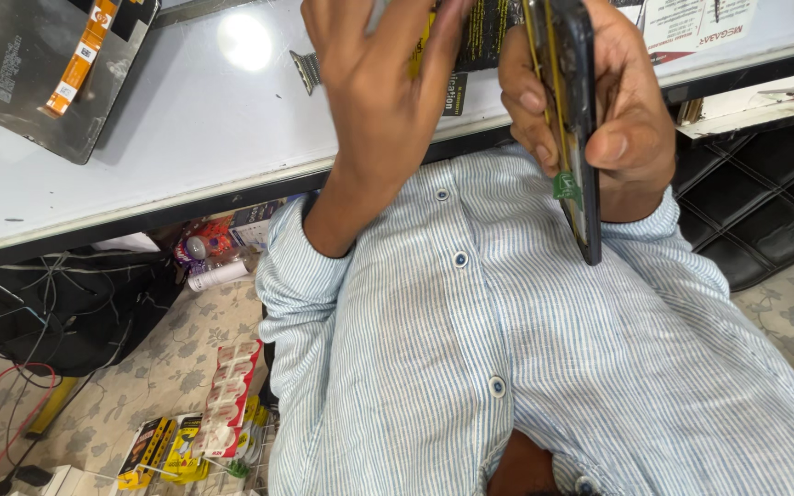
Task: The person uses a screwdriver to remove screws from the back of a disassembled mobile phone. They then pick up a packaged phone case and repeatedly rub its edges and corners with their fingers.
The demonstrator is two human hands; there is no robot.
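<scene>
The right hand (613, 110) was clamped on a thin black slab with a yellow-edged inner frame, a phone or tablet body seen edge-on (573, 119), thumb pressed on one face and fingers curled over the other. The slab stood nearly upright in front of the striped light-blue button shirt (470, 349), its lower end just above the chest and a small green tab (566, 186) hanging from its edge beside the thumb. The left hand (374, 92) was spread open with fingers apart, holding nothing that showed, its fingertips reaching up toward the slab's top end near a black printed packet (484, 37) on the white worktop (195, 119).

The hold was by 1 hand only and on the slab's edges, so a slip looked the likeliest fault: if the thumb eased while the left hand pushed or pried at the top, the slab could twist out and fall past the shirt to the patterned floor (167, 367). Hard squeezing across so thin a body could also bend it. The green tab looked frail; a finger catching it might tear it. A grey flat panel with an orange flex strip (43, 78) lay well apart at the worktop's far corner.
</scene>
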